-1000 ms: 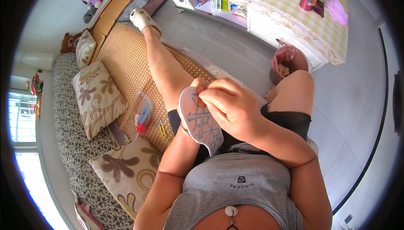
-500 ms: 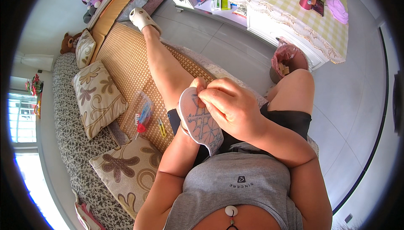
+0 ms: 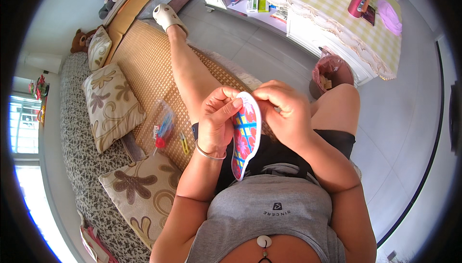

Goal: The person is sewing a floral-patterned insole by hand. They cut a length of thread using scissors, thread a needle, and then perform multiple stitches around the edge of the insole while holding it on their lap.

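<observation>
Red and blue, the insole [image 3: 247, 135] sits between thumb and fingers of our left hand [image 3: 215, 121], pinched near one end; our right hand [image 3: 288, 111] curls just beside it (its grip we cannot tell).

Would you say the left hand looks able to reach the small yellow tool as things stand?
Probably yes: the small yellow tool lies uncovered on the woven mat, though the left hand may need to release the patterned insole.
</observation>
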Demonstrator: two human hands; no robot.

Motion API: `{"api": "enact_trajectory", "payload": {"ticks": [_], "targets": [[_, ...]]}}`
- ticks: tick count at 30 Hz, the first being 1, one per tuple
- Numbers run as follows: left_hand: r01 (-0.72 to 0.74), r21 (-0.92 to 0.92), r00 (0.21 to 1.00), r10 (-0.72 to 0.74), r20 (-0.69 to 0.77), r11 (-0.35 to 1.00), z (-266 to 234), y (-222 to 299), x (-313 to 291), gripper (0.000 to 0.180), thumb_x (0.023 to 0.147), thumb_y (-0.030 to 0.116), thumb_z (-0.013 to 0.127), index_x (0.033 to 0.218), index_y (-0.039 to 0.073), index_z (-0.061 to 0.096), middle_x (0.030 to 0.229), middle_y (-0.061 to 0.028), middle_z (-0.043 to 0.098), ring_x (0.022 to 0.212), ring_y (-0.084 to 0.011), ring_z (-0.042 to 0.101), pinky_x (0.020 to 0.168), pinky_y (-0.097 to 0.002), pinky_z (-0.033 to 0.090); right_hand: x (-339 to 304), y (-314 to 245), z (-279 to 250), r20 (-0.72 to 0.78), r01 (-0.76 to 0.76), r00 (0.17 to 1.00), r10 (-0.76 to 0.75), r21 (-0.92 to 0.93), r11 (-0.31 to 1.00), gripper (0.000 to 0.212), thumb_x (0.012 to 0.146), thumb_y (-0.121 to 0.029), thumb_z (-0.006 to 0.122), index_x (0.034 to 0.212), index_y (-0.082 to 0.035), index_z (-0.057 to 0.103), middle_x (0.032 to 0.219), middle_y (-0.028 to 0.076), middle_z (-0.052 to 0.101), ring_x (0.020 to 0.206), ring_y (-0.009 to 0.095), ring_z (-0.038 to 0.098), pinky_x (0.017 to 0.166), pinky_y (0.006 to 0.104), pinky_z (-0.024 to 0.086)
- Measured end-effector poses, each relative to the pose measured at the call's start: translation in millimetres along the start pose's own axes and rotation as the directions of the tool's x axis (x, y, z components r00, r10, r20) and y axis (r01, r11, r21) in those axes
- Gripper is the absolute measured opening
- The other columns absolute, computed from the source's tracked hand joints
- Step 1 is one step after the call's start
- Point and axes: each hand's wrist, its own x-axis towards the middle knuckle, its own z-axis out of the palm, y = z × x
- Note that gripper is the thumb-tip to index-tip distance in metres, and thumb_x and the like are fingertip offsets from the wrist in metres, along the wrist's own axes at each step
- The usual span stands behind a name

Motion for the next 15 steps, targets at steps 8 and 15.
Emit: {"api": "enact_trajectory", "payload": {"ticks": [8, 15], "targets": [[-0.036, 0.285, 0.998, 0.051, -0.046, 0.958, 4, 4, -7, 0.010, 0.086, -0.002, 0.063, 0.094, -0.004, 0.059, 0.085, -0.0082, 0.066, 0.077, -0.0106, 0.063, 0.071, -0.0221, 0.052, -3, 14, -9, 0.227, -0.457, 0.889, 0.399, 0.514, 0.726, 0.026, 0.088, 0.003, 0.057, 0.114, -0.001, 0.059, 0.095, 0.006, 0.064, 0.087, 0.009, 0.059, 0.078, 0.0229, 0.048], [-0.061, 0.402, 0.989, 0.110, -0.102, 0.913, 6, 10, -7, 0.010, 0.086, -0.003, 0.063, 0.094, -0.005, 0.058, 0.085, -0.0089, 0.067, 0.076, -0.0110, 0.063, 0.070, -0.0213, 0.052, -1, 12, -7, -0.171, 0.047, 0.983, -0.066, -0.113, 0.992, 0.022, 0.081, -0.001, 0.064, 0.102, -0.006, 0.065, 0.096, 0.004, 0.063, 0.085, 0.018, 0.060, 0.070, 0.0271, 0.047]]}}
